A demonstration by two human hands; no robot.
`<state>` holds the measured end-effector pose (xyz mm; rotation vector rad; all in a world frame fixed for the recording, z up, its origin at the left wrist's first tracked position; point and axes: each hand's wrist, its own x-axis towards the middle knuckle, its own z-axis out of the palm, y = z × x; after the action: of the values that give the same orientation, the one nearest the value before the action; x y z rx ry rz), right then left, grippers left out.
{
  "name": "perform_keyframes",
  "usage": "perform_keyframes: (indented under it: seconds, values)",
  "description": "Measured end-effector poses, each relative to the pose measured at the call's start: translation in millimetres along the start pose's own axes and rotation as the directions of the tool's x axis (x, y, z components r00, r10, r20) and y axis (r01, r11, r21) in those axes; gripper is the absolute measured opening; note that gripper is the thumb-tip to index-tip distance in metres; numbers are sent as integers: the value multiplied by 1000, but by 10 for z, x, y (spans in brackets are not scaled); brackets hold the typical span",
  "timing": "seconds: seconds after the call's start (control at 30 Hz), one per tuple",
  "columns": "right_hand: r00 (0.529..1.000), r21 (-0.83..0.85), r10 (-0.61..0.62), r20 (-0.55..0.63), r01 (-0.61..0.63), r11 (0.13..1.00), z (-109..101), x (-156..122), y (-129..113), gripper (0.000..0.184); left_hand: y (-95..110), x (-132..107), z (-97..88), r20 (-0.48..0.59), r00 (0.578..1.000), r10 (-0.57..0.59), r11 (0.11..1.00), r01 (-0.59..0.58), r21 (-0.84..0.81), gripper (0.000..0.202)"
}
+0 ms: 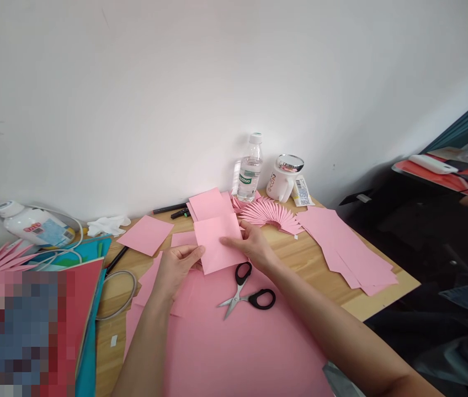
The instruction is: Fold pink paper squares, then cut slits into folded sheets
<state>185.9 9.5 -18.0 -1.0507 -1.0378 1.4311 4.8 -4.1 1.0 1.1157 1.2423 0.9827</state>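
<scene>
A square of pink paper (221, 251) is held up between my two hands, over the middle of the table. My left hand (182, 262) pinches its lower left edge between thumb and fingers. On the opposite edge my right hand (250, 242) grips it, thumb on the front face. Just below lie scissors (242, 298) with black handles, their blades partly apart, resting on a large pink sheet (242, 353). More pink squares (211, 204) are stacked behind the held one, and a single pink square (145, 235) lies to the left.
A pleated pink paper fan (273, 212) lies behind my right hand, near a water bottle (250, 171) and a white mug (283, 179). Pink strips (341, 248) cover the right side. A white bottle (37, 223), a cable (132, 292) and folders (93, 309) are at left.
</scene>
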Motion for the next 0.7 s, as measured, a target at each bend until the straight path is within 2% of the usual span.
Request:
perform_keyframes:
  seconds: [0.7]
  values:
    - [999, 14, 21, 28, -22, 1000, -47, 47, 48, 55, -9, -8, -1, 13, 1000, 15, 999, -16, 38, 28]
